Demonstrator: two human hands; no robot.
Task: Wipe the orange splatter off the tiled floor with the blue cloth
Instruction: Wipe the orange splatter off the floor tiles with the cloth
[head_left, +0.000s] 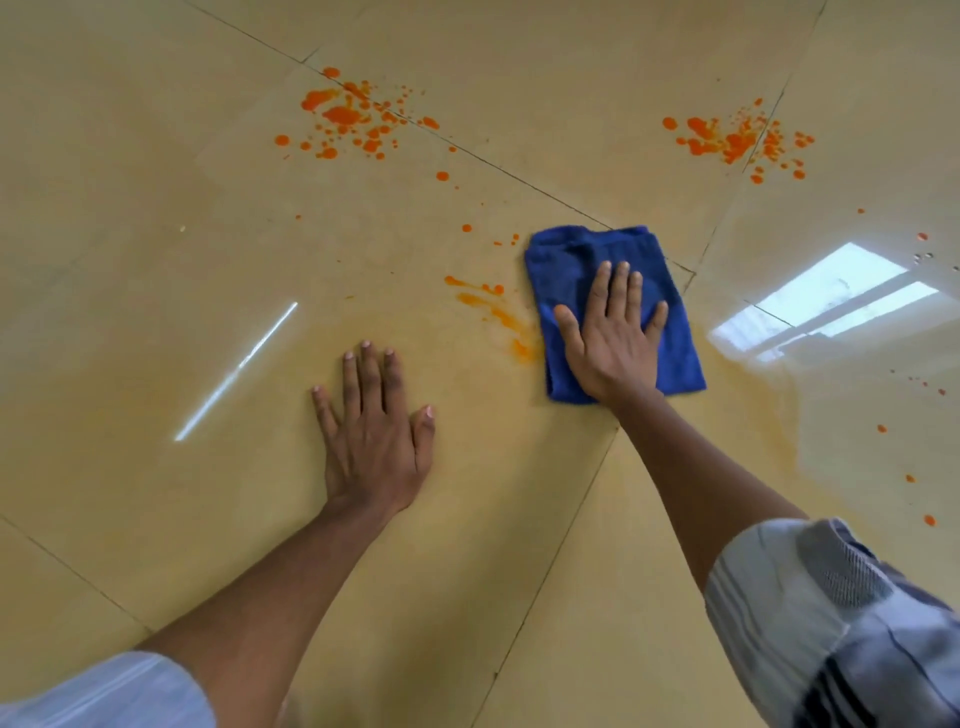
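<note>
A glossy beige tiled floor (156, 218) fills the whole view, crossed by thin dark grout lines and carrying two bright reflections: a pale window shape at the right and a thin white streak at the left. Two bare forearms reach in from the bottom edge, each coming out of a pale striped sleeve (831, 623).

The blue cloth (576, 265), folded into a rough rectangle, lies flat on the floor right of centre, its far edge touching a grout line. The right hand (613, 338) presses down on the cloth's near half, palm flat, its fingers (618, 291) straight and slightly spread, thumb out to the left. The left hand (371, 436) rests palm-down on bare tile to the left of and nearer than the cloth, well apart from it, fingers straight and close together, thumb out to the right; it holds nothing.

The orange splatter shows in several places. A large cluster (348, 114) lies far left across a grout line, and a second cluster (737, 140) lies far right, both well beyond the cloth. A smeared orange streak (493, 312) runs just beside the cloth's left edge, between the two hands. A faint orange haze (763, 405) tints the tile right of the cloth, and small single drops (930, 519) dot the right edge
</note>
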